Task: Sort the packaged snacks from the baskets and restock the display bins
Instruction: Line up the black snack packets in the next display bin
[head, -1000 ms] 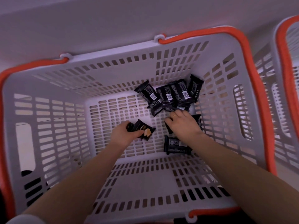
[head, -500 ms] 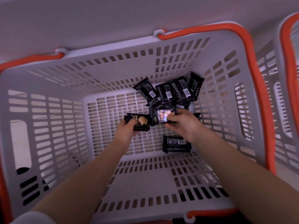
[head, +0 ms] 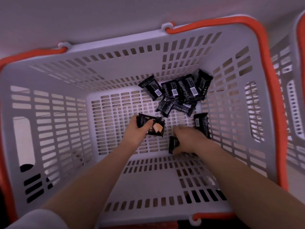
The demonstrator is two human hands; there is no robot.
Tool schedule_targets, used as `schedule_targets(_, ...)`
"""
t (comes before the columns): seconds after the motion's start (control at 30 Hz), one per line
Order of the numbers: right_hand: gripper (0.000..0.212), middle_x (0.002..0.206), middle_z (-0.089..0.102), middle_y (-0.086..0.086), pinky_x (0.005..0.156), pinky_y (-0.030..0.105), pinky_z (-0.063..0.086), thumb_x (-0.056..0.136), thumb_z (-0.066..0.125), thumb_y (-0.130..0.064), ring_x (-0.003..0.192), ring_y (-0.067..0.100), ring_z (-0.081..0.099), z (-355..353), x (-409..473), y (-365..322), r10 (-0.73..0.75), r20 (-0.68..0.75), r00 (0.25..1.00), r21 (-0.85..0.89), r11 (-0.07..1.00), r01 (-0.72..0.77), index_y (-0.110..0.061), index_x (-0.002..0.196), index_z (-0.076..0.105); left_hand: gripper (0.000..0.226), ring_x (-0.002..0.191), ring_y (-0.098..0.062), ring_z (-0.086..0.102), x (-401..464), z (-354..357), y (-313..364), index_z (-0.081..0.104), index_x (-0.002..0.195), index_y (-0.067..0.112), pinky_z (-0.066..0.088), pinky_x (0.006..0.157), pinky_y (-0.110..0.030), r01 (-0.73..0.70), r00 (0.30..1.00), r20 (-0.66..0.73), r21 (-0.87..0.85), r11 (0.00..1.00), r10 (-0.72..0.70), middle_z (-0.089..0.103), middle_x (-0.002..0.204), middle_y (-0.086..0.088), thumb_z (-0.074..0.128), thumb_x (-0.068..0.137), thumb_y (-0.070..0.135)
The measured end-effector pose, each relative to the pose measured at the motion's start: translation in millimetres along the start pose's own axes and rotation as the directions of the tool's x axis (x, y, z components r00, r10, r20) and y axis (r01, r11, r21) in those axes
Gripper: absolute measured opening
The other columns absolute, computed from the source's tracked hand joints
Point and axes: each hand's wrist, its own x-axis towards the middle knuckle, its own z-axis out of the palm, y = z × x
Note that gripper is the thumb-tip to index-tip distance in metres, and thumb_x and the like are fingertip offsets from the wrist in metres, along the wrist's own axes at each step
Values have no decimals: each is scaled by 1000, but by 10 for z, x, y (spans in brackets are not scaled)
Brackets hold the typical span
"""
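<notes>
Reaching deep into the big grey basket [head: 49, 113] with the orange rim, the person is gathering dark snack packets off its slotted floor, and the display bins they are meant for are nowhere in sight from here. A second basket [head: 295, 113] of the same kind stands just beside it on the right. Most of the stock sits as a loose pile of packets [head: 178, 93] tipped against the far right corner, barcodes up, with one single packet [head: 201, 124] lying apart by the right wall. Both forearms come down steeply from the near edge, wrists low over the floor. The left hand [head: 137, 131] is curled around a couple of held packets [head: 152, 126], thumb across the top one. The right hand [head: 188, 139] lies palm down over a near packet [head: 173, 144], fingers and thumb bent around its end; I judge it is closing on it, though whether it is lifted yet I cannot tell. To do this well, I would pinch that packet by its short edges rather than scrape it along the slots, stack it flat in the left hand, then work toward the corner pile.
</notes>
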Motion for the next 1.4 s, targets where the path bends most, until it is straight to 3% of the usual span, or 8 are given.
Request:
schedule_targets(0.17,49,120,53,12,80,37,47,84,62,-23,106,29,54,56,-64,-2,-82,-64,995,-206,976,67,-10,126,41,26,87,-13,61,-44,-202,96,48,111,23,54,80,-35,-31,999,-16,-8,999,31,59,95,7,58,90,35)
schedule_targets(0.3,41,112,62,10,76,29,46,83,62,-19,100,26,59,-300,-217,-90,65,-292,954,439,896,73,-8,121,52,21,88,-14,62,-187,-441,258,51,104,23,53,78,-34,-127,992,-14,7,992,127,62,96,4,60,89,34)
schedule_targets(0.4,19,97,68,9,76,29,47,88,48,-10,86,23,62,-674,-622,-280,79,-219,973,955,220,197,-10,102,61,12,86,-15,65,-405,-667,489,54,95,26,54,76,-33,-223,975,4,2,975,223,66,96,0,62,87,33)
schedule_targets(0.53,38,91,70,19,58,28,46,75,40,-22,60,20,57,-1011,-1317,-665,-142,-286,947,883,-423,203,0,100,59,12,75,2,61,-883,-1010,915,52,88,32,45,61,-14,-415,909,-2,76,907,416,62,85,13,64,85,34)
schedule_targets(0.8,9,78,57,9,62,25,48,81,54,-3,65,16,56,-1438,-2398,-1549,-124,-492,862,868,11,497,-8,88,55,50,76,4,55,-2139,-1702,1579,41,105,26,41,60,-7,-690,677,-125,235,685,725,56,86,17,75,70,41)
schedule_targets(0.93,15,94,71,8,78,42,52,89,55,-10,83,23,65,-1539,-2695,-1881,-145,-567,811,784,208,585,-17,97,65,60,93,-19,64,-2495,-2108,1506,44,102,25,51,84,-39,-673,719,-120,125,729,684,64,103,-2,81,60,45)
schedule_targets(1.2,17,84,73,-1,64,26,55,68,66,-23,77,12,69,-1221,-2730,-2615,-82,-780,621,620,43,784,-24,83,73,29,75,0,61,-2790,-2424,1491,61,93,32,43,57,-13,-737,676,-201,-195,647,709,66,89,10,77,71,24)
schedule_targets(1.4,44,110,70,3,74,28,55,80,56,-37,102,18,67,-1042,-2547,-2829,-71,-717,694,693,-183,698,-21,121,57,60,78,-9,68,-2874,-2350,1537,60,109,13,50,59,-14,-631,736,-135,-491,601,663,72,90,2,75,59,43)
